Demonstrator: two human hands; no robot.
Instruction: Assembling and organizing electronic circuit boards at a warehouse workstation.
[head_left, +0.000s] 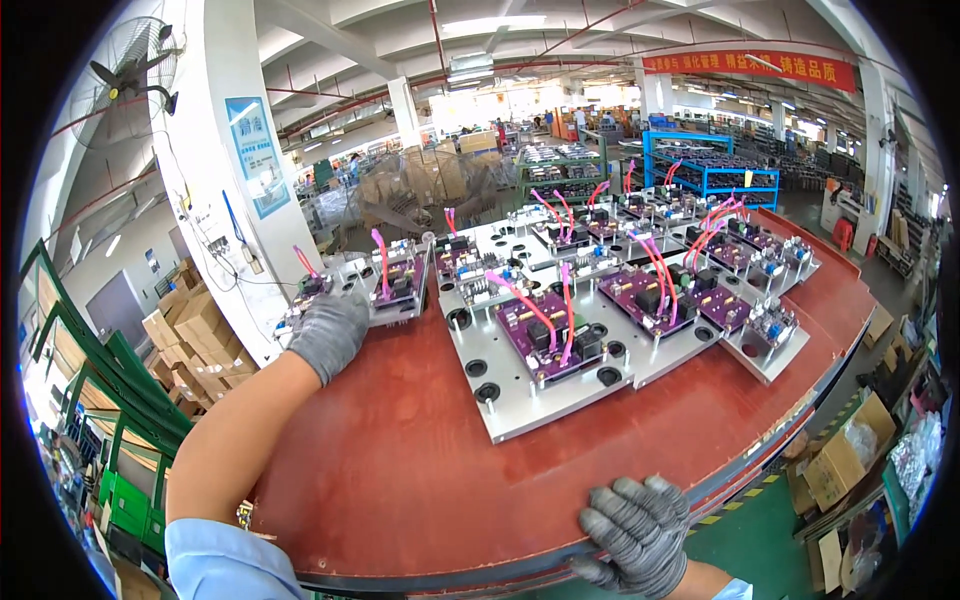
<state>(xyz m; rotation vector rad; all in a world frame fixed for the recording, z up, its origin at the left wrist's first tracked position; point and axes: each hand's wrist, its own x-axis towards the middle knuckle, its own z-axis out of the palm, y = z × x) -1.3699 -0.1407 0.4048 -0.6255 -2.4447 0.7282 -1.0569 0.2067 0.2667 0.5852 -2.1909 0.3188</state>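
Holds gloved left hand [330, 335] at purple circuit board [317, 286]; cannot tell finger closure. Poises gloved right hand [637, 535] at edge of red tabletop [400, 460], with fingers slightly apart.

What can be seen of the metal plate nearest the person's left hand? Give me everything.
The metal plate is silvery and thin-edged, above the red tabletop. It carries a purple circuit board with black components, and pinkish-red wires rising from it. The gray-gloved left hand hides its near left part; whether it grips or only rests there is unclear. At its near right corner, a strip of red separates it from the neighboring plate.
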